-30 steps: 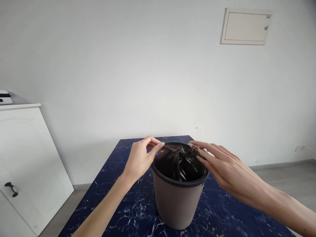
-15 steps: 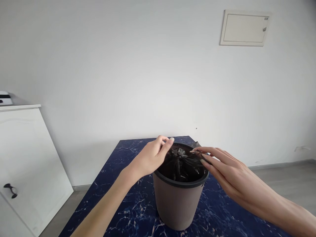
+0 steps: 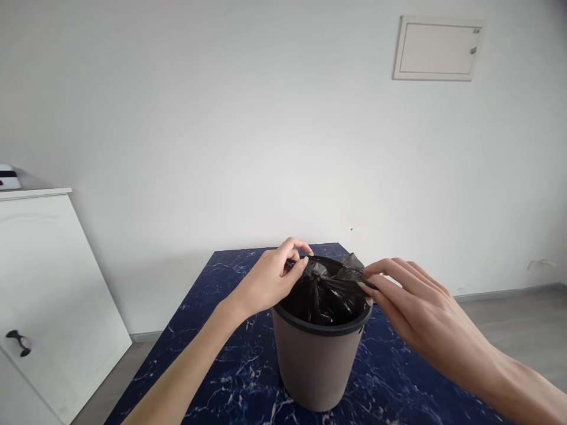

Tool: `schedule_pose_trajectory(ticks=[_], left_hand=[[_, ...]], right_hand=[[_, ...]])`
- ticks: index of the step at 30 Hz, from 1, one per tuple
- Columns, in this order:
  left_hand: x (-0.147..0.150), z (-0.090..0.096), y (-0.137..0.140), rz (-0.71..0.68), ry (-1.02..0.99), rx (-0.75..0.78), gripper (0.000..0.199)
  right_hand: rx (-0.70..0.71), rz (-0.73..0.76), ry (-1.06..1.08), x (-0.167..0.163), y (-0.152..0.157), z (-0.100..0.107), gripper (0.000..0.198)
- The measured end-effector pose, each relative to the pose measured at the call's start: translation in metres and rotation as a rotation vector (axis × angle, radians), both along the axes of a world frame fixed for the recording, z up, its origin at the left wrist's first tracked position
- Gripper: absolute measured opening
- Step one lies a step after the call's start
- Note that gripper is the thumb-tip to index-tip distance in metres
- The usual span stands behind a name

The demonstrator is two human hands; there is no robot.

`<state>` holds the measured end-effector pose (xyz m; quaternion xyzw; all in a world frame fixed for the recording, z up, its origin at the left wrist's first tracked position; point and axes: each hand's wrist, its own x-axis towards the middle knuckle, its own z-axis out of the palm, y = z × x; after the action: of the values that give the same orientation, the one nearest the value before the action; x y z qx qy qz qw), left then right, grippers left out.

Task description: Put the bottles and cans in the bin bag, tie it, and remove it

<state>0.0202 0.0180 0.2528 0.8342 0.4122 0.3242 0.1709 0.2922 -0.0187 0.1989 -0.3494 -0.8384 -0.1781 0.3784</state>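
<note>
A grey round bin (image 3: 315,366) with a dark rim stands on a dark blue marbled table (image 3: 230,378). Inside it sits a black plastic bag (image 3: 325,292), its top gathered into folds above the rim. My left hand (image 3: 270,277) pinches the bag's edge at the bin's far left rim. My right hand (image 3: 411,307) pinches the bag's edge at the right rim, with the fingers curled over the plastic. The bag's lower part is hidden inside the bin.
A white cabinet (image 3: 39,295) with a dark handle stands at the left, with a small white device (image 3: 9,177) on top. A white wall panel (image 3: 436,48) hangs at the upper right. Grey floor (image 3: 522,330) lies to the right of the table.
Both hands have closed on the bag's edge. The right hand has shifted right and lifted the plastic above the rim; the left hand has moved in over the far rim.
</note>
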Motion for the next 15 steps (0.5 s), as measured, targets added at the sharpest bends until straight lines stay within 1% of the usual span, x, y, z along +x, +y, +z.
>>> schedule_pose_trajectory(ticks=[4,7,12,15], left_hand=[[-0.004,-0.005,0.001,0.032,0.023,-0.012,0.022],[-0.009,-0.009,0.003,0.055,0.054,-0.044,0.023],[-0.018,-0.011,0.005,0.066,0.074,-0.071,0.026],[-0.021,-0.011,0.004,0.063,0.078,-0.089,0.031]], right_hand=[[-0.105,0.005,0.012,0.003,0.003,-0.003,0.019],[-0.173,-0.008,0.006,0.005,0.005,-0.005,0.023],[-0.200,-0.042,-0.035,0.011,0.007,-0.006,0.029],[-0.251,-0.053,-0.062,0.014,0.010,-0.002,0.037]])
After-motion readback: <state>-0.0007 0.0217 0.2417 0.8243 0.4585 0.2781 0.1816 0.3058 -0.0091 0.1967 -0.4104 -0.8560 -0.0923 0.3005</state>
